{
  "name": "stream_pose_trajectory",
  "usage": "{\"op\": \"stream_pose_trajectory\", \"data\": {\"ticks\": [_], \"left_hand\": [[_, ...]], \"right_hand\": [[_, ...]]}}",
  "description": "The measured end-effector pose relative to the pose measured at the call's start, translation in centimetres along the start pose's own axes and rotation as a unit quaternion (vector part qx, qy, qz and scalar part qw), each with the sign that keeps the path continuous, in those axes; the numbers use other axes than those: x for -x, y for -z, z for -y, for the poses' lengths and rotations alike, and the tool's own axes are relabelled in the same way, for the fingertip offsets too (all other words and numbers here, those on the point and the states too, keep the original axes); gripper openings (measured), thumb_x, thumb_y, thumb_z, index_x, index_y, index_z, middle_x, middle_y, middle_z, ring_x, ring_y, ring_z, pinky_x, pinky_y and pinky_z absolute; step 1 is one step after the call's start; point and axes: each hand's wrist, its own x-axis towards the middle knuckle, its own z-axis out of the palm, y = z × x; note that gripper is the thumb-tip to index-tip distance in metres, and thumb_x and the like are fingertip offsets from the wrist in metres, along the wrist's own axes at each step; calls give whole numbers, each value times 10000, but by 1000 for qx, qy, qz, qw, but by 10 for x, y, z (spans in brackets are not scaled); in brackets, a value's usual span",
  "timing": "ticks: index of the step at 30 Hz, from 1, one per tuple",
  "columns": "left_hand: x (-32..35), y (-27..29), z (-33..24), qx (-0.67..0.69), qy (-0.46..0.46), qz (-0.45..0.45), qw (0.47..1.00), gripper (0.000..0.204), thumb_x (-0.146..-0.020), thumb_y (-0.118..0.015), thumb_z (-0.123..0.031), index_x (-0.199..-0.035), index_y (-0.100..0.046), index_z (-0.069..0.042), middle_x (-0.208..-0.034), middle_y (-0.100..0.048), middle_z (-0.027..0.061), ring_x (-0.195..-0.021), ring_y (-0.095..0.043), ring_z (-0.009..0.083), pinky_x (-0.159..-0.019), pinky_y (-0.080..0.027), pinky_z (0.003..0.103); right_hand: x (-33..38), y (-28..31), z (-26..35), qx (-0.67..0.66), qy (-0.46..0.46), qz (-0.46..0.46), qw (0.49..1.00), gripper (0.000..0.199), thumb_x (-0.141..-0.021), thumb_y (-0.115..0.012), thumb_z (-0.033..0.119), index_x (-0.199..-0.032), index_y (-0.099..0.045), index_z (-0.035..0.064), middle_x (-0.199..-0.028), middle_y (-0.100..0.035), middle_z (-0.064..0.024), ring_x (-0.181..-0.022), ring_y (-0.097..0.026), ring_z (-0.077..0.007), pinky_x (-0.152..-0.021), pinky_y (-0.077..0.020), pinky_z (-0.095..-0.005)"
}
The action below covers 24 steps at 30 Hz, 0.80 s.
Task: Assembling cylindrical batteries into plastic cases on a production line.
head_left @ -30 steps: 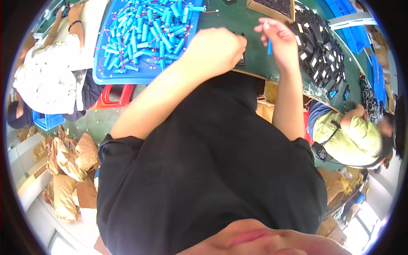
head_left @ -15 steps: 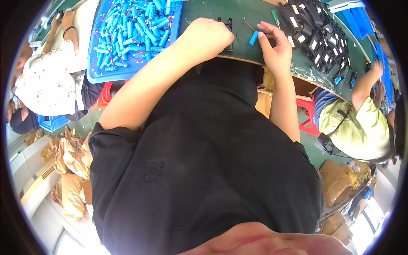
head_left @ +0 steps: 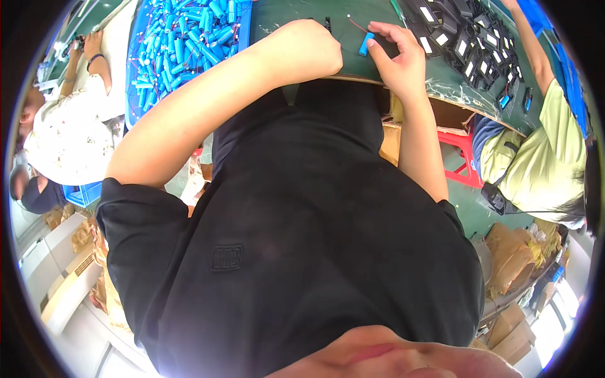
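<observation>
My left hand (head_left: 310, 51) is closed with its knuckles up, near the table's front edge. It lies over a slim black part (head_left: 328, 24), whose far end sticks out beyond the hand. Its fingertips, and whatever they grip, are hidden. To the right, my right hand (head_left: 401, 58) has thumb and fingers apart around a small blue cylindrical battery cell (head_left: 366, 44). The thumb tip is at the cell's right side, and the fingers curve over its far end. A thin red wire (head_left: 357, 24) runs from the cell to a small white connector.
A blue bin (head_left: 244, 31) heaped with blue wired cells (head_left: 189, 44) stands left on the green table (head_left: 277, 16). Black housings with white labels (head_left: 469, 47) crowd the right, beside a green-handled tool (head_left: 396, 7). Co-workers sit left (head_left: 69, 148) and right (head_left: 535, 157).
The whole view has shifted slightly. My left hand has slid right and covers more of the black part. My right thumb is closer to the cell. The right co-worker's arm now reaches farther forward.
</observation>
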Motion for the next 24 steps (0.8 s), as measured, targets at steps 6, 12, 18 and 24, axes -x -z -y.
{"op": "stream_pose_trajectory", "data": {"ticks": [6,12,18,24], "left_hand": [[-1,-4,12,61,-10,-36,997,31,-744,-711,-66,-748,-741,-60,-750,-738,131,-791,-759,324,-693,-614,433],[7,-33,18,193,65,-91,975,117,-908,-628,-115,-990,-647,-34,-809,-717,174,-836,-733,375,-751,-587,494],[6,-41,16,324,145,-80,931,115,-955,-561,-127,-1023,-566,-34,-887,-721,202,-894,-716,421,-823,-564,522],[10,-18,20,295,163,-64,939,120,-942,-578,-114,-1031,-601,-38,-947,-726,189,-921,-723,397,-823,-574,508]], "right_hand": [[1,2,-1,38,16,7,999,320,-887,-783,85,-1205,-758,57,-1131,-771,-82,-1060,-678,-209,-977,-524,-340],[-2,4,15,42,20,36,998,327,-864,-790,87,-1189,-759,62,-1151,-760,-83,-1081,-671,-231,-978,-521,-345],[-6,6,22,88,88,61,990,324,-817,-808,86,-1137,-760,64,-1167,-745,-68,-1084,-658,-263,-967,-518,-352],[-5,6,18,94,80,62,990,322,-813,-810,88,-1130,-758,64,-1168,-741,-55,-1079,-652,-260,-953,-517,-354]]}}
